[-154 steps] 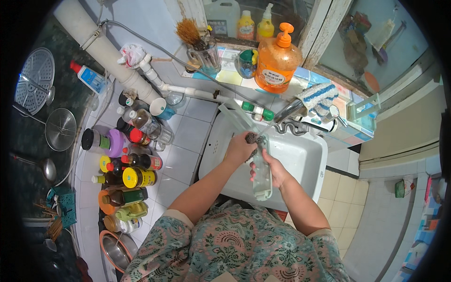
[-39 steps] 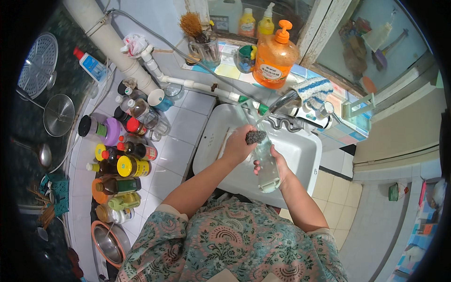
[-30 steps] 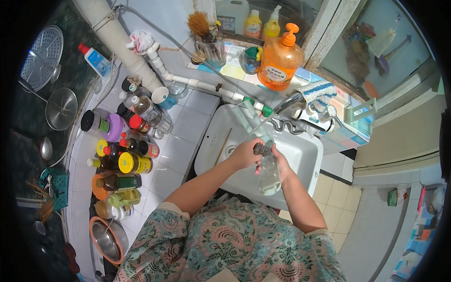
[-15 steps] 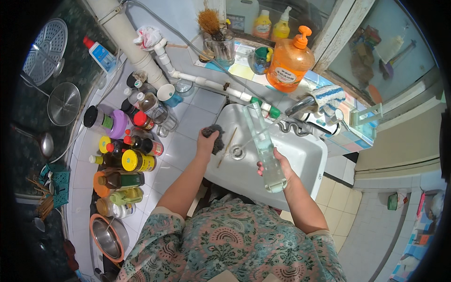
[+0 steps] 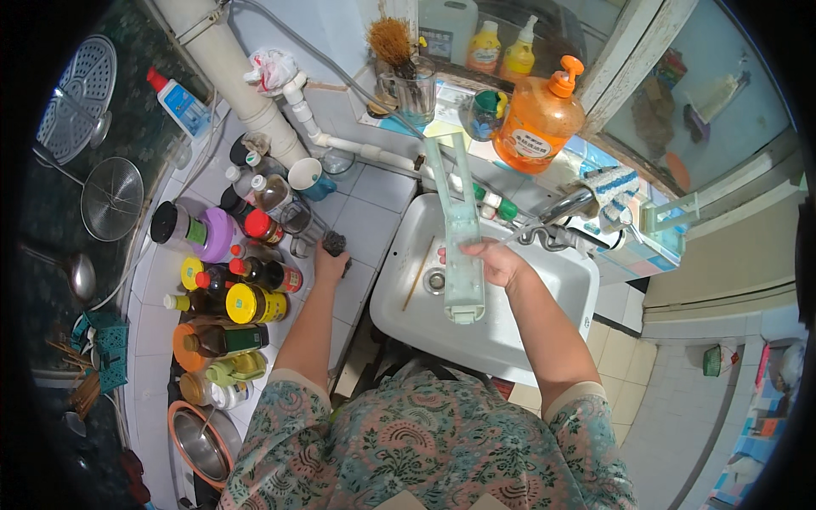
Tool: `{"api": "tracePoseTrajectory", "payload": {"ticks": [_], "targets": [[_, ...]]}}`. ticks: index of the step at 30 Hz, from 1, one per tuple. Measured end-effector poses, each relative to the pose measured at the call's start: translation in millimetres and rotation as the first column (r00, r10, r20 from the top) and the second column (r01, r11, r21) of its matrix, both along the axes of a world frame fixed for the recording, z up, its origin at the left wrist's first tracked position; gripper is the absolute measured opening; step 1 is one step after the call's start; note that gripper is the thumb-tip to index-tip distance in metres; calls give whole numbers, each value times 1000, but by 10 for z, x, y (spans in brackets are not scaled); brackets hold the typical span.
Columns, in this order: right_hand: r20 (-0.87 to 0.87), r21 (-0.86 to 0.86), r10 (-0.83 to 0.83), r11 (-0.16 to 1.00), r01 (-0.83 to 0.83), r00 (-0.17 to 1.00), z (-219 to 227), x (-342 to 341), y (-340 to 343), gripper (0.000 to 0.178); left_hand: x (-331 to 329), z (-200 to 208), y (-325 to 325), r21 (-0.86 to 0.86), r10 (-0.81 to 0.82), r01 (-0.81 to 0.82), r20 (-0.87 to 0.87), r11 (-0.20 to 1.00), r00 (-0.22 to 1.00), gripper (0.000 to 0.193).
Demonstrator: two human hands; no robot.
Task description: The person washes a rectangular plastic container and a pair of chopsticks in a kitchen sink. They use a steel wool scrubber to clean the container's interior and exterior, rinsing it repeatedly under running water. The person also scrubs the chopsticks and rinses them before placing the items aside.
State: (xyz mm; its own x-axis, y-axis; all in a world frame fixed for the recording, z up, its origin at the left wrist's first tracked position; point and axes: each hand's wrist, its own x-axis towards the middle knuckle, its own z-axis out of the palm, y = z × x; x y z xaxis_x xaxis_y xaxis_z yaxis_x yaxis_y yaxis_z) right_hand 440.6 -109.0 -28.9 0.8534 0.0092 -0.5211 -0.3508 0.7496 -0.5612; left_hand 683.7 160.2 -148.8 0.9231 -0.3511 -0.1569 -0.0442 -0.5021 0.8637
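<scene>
At the white tiled counter left of the sink, my left hand [image 5: 328,265] has its fingers closed round a dark grey scouring pad [image 5: 335,244], close to the bottles. My right hand [image 5: 501,263] grips a long, pale green translucent plastic piece [image 5: 464,293] with two prongs at its far end. The piece is held over the white sink [image 5: 389,327], prongs toward the wall. A thin brown stick [image 5: 416,282] lies in the basin beside the drain [image 5: 434,280]. From the metal faucet [image 5: 568,206] a thin stream of water runs toward my right hand.
Several sauce bottles and jars [image 5: 246,303] crowd the counter at left, with a blue and white cup [image 5: 310,178] behind. An orange pump bottle [image 5: 540,123] stands on the ledge beyond the sink. A striped cloth [image 5: 610,189] hangs over the faucet. White pipes [image 5: 370,151] run along the wall.
My left hand has moved left with the scouring pad, from over the sink's edge to the counter. My right hand has moved farther away and slightly left, turning the plastic piece more upright in the picture.
</scene>
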Motion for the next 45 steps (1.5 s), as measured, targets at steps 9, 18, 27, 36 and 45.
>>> {"api": "tracePoseTrajectory", "payload": {"ticks": [9, 18, 27, 36, 45], "targets": [[-127, -492, -101, 870, 26, 987, -171, 224, -223, 35, -251, 262, -16, 363, -137, -29, 423, 931, 896, 79], [-125, -509, -140, 859, 57, 982, 33, 263, -227, 28, -498, 677, -94, 530, -415, 41, 610, 847, 675, 74], [-126, -409, -263, 892, 191, 957, -241, 333, -321, 9, -907, 776, -832, -345, -597, 502, -272, 793, 755, 69], [-23, -673, -432, 673, 306, 901, -297, 140, -23, 19, -1621, 917, -1324, -151, -678, 663, -81, 733, 731, 90], [-87, -416, -207, 896, 154, 974, -278, -420, -25, 28, -1901, 943, -1351, -330, -526, 439, -252, 836, 812, 71]]}}
